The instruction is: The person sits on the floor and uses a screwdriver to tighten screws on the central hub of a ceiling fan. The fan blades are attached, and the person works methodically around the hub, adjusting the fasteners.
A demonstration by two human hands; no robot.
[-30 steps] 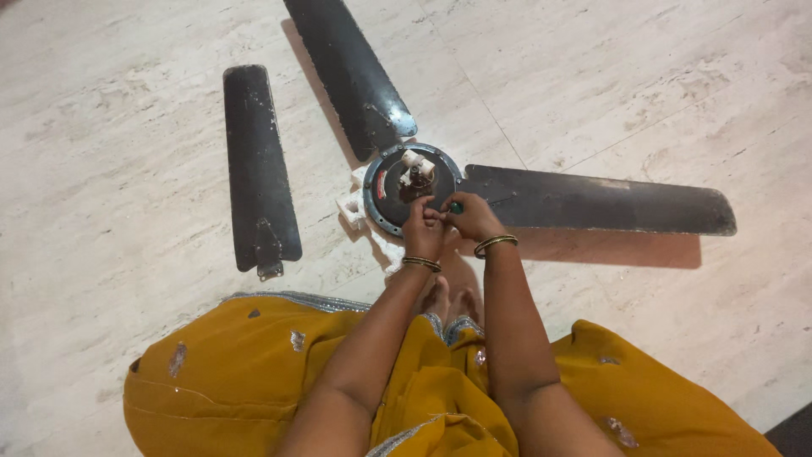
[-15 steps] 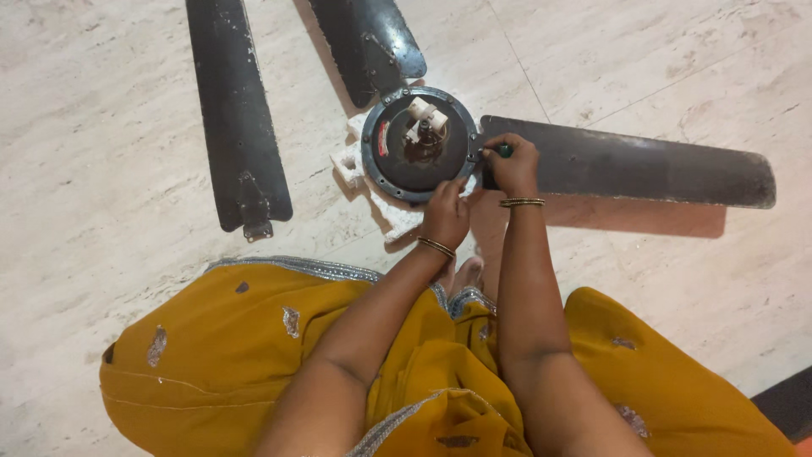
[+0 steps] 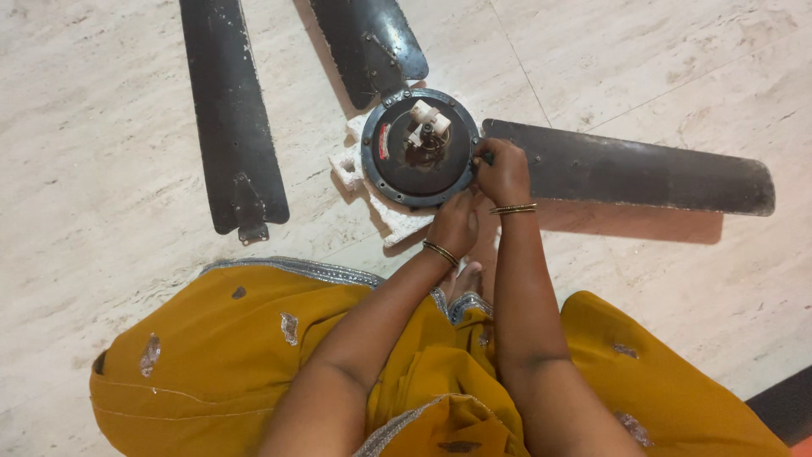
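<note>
A dark round fan motor hub [image 3: 420,161] lies on the floor on a piece of white foam [image 3: 391,222], with a white wire connector on top. My right hand [image 3: 504,172] is closed on a small screwdriver, mostly hidden, where the right blade [image 3: 643,173] meets the hub. My left hand [image 3: 457,222] grips the hub's near rim with its fingertips. A second blade [image 3: 370,46] runs from the hub to the top edge.
A loose dark blade [image 3: 230,118] lies apart on the pale stone floor [image 3: 101,186] to the left, its bracket end toward me. My mustard-yellow garment [image 3: 220,355] fills the bottom of the view. A dark mat corner [image 3: 782,406] shows at bottom right.
My right hand moved from beside the left hand to the root of the right blade. The left hand stays at the hub's near rim. The view came closer.
</note>
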